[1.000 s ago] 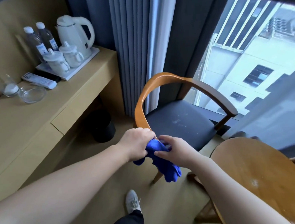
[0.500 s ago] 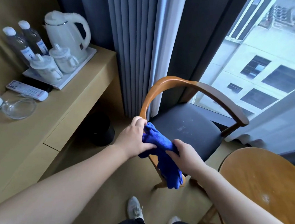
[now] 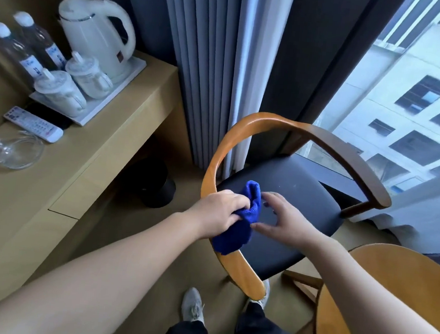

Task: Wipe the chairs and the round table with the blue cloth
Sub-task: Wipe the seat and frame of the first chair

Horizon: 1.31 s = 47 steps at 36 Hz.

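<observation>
a: where is the blue cloth?
b: the left hand (image 3: 218, 209) squeezes the blue cloth (image 3: 237, 229) on the wooden arm of the chair (image 3: 304, 189). the right hand (image 3: 286, 219) is loose just beside it, fingers spread, holding nothing.
a: is much done?
b: i think it's only the start. the chair is being wiped, and the round table (image 3: 413, 269) looks untouched. i see just one chair.
a: and the room?
b: a tabletop (image 3: 26, 204) with a kettle (image 3: 92, 33) on the left, a curtain (image 3: 213, 74) in the middle, a window (image 3: 403, 102) on the right.
</observation>
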Each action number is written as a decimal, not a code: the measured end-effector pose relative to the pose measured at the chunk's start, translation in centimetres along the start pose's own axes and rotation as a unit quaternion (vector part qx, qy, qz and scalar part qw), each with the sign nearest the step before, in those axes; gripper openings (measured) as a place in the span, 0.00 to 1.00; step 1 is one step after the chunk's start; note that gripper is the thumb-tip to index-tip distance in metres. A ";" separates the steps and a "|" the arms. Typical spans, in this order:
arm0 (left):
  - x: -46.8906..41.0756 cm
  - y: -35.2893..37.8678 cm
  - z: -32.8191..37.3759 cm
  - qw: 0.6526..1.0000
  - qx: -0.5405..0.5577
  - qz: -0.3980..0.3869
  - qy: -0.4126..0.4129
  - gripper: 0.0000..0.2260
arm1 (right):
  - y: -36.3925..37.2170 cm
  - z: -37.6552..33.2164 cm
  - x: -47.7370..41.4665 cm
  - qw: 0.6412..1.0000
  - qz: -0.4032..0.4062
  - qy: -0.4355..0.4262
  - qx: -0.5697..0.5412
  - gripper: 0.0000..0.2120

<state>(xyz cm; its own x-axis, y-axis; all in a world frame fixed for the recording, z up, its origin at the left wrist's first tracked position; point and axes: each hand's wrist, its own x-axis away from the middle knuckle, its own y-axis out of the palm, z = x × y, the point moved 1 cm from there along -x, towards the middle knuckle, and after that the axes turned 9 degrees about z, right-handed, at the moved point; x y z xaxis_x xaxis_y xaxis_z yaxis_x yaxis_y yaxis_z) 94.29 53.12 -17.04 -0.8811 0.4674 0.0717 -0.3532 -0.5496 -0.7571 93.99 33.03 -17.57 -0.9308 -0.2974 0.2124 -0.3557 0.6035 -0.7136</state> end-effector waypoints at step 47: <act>-7.7 15.4 -15.8 0.925 -0.145 0.183 -0.301 0.26 | 13.4 19.7 -23.3 0.968 -0.156 -0.008 0.194 0.31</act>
<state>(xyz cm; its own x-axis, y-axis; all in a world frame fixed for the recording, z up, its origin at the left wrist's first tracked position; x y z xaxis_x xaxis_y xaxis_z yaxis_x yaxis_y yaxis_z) 100.62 52.01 -39.57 -0.9709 -0.2321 0.0587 0.0259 -0.3458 -0.9379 112.56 33.43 -45.24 -0.7803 -0.4334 0.4510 -0.5589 0.1594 -0.8138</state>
